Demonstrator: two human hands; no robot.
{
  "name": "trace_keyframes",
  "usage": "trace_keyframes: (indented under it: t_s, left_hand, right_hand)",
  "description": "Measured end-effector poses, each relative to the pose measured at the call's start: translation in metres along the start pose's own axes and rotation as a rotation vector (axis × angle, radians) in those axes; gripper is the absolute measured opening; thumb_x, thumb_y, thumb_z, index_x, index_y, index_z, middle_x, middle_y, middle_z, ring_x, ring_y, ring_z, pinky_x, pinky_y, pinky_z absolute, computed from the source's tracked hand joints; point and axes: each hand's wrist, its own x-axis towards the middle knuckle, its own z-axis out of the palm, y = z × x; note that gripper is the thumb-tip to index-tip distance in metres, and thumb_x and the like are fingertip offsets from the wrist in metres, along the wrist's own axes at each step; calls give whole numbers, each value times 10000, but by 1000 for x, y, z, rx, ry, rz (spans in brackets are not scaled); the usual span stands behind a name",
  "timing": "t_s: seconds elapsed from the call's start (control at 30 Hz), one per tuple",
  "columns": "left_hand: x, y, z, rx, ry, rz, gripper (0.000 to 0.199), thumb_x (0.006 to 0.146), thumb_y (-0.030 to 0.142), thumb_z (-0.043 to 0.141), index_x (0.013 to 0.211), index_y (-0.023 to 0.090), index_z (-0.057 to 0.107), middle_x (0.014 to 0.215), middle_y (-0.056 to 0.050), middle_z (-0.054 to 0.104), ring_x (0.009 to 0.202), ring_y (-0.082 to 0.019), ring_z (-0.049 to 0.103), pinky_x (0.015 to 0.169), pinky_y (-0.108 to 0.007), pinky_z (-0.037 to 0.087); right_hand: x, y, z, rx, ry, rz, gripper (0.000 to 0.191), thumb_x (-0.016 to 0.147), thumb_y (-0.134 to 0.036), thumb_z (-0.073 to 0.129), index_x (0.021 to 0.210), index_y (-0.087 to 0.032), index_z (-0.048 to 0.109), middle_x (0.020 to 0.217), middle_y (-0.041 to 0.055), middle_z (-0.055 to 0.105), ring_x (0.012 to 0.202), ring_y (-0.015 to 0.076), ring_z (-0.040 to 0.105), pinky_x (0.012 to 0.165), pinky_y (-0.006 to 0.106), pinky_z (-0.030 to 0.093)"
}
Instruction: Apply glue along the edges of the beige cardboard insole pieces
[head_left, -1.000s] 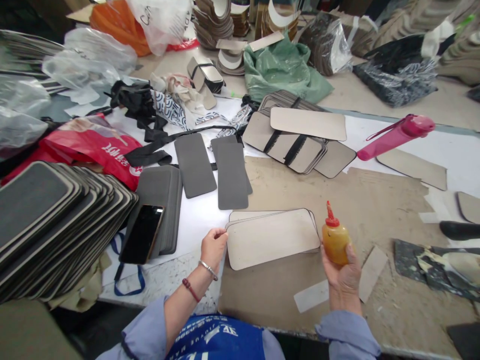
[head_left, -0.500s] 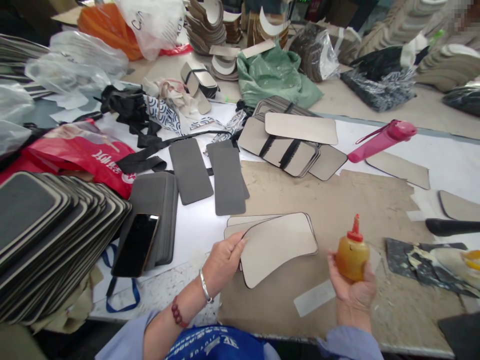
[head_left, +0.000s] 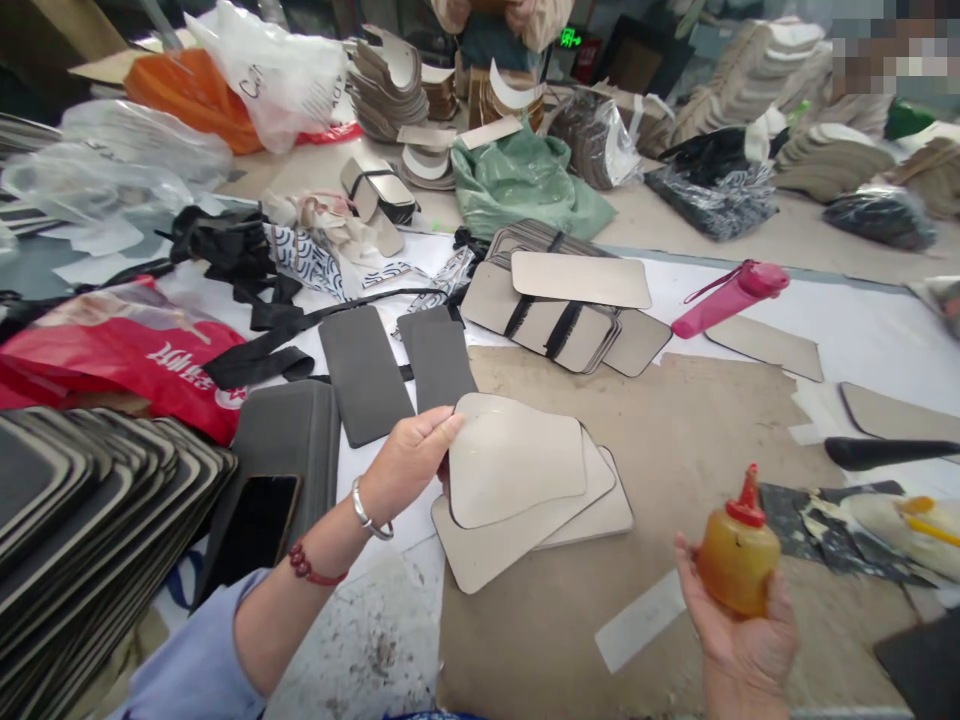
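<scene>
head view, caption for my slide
Left hand holds a beige panel at its edge; right hand cradles a red-capped amber bottle.

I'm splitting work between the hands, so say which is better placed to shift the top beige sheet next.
The left, most likely: the left hand pinches the top beige sheet near a corner. The right hand holds a yellow bottle, off to the right and apart from that sheet.
</scene>
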Motion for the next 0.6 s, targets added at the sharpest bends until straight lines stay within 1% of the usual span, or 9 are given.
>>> trace_keyframes:
  t_s: [0.07, 0.17, 0.23, 0.3, 0.37, 0.43, 0.53, 0.6]
  left_hand:
    - [0, -8, -3, -54, 21, -81, 358, 704, 524, 567, 634, 179, 499, 471, 49, 488, 400, -98, 466, 382, -205, 373]
    - [-2, -16, -5, -198, 80, -214, 388, 649, 531, 625, 748, 163, 553, 540, 27, 552, 452, -114, 514, 406, -211, 401]
    - [-3, -17, -7, -263, 107, -270, 401, 635, 508, 652, 803, 152, 575, 585, 13, 582, 478, -111, 525, 428, -209, 410]
    - [-2, -16, -8, -284, 111, -295, 375, 649, 472, 657, 825, 148, 590, 613, -1, 597, 485, -108, 521, 436, -208, 408]
    - [-2, -14, -9, -278, 117, -311, 329, 667, 434, 649, 825, 151, 593, 626, -9, 604, 491, -112, 522, 434, -211, 404]
    - [-4, -12, -9, -264, 135, -323, 300, 671, 411, 644, 819, 156, 584, 630, -10, 605, 504, -121, 532, 436, -215, 405]
    - [-12, -8, -10, -227, 164, -315, 306, 654, 410, 664, 797, 160, 559, 585, 22, 567, 496, -114, 521, 436, -206, 389]
    - [-20, -3, -10, -190, 166, -305, 312, 656, 411, 672, 798, 162, 551, 548, 53, 532, 478, -95, 491, 438, -191, 368]
  right_hand:
    - [-7, 5, 11, 31, -44, 35, 371, 646, -440, 627, 969, -259, 641, 926, 10, 646, 822, 213, 605, 727, 460, 533]
    - [-21, 19, 26, 103, -130, 98, 376, 627, -456, 647, 939, -246, 640, 808, 7, 649, 719, 196, 605, 753, 486, 528]
    - [-29, 31, 34, 158, -203, 157, 389, 622, -472, 657, 924, -227, 643, 767, 18, 649, 681, 189, 599, 779, 500, 518]
    - [-33, 43, 42, 216, -268, 207, 390, 631, -482, 656, 919, -219, 644, 767, 28, 652, 667, 183, 596, 807, 517, 502]
    - [-29, 55, 50, 273, -299, 223, 368, 643, -474, 656, 912, -223, 646, 781, 31, 660, 671, 180, 601, 817, 511, 495]
    - [-18, 66, 57, 325, -307, 208, 337, 654, -457, 659, 901, -227, 648, 777, 26, 669, 680, 180, 610, 801, 478, 503]
    - [1, 79, 65, 378, -300, 182, 286, 674, -440, 657, 866, -229, 652, 759, 9, 684, 692, 178, 624, 771, 436, 511]
    - [9, 86, 70, 384, -271, 185, 243, 685, -417, 658, 838, -230, 653, 777, 1, 698, 725, 174, 636, 778, 417, 512]
